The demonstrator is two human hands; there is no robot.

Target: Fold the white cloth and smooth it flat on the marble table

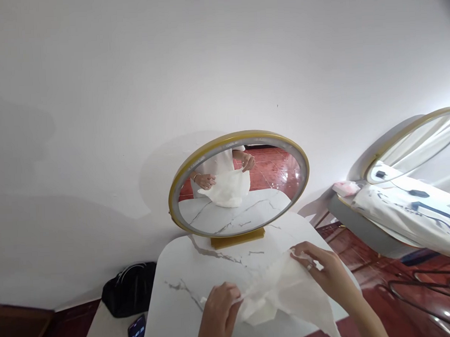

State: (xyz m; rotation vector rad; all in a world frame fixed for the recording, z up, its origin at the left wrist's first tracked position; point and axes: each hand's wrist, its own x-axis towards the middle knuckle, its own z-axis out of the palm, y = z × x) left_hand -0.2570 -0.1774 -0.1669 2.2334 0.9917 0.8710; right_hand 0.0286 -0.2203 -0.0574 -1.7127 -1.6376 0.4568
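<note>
A thin, whitish, crumpled sheet [278,290] spreads over the front of the marble-patterned table [184,264]; whether it is tissue or cloth I cannot tell. My left hand [223,307] pinches its left edge with curled fingers. At the upper right corner, my right hand [318,264], with a ring on one finger, grips the sheet between thumb and fingers. The part between my hands sags and folds, and its lower right end hangs towards the table's front edge. Behind it, a round gold-framed mirror [234,213] reflects both hands and the sheet.
The mirror's gold base [237,239] stands near the wall. To the left lie a black bag [129,289] and a phone [137,332] with a lit screen. At right, another table carries a white cloth bag [402,220], a pinkish packet [346,188] and a second mirror [421,145].
</note>
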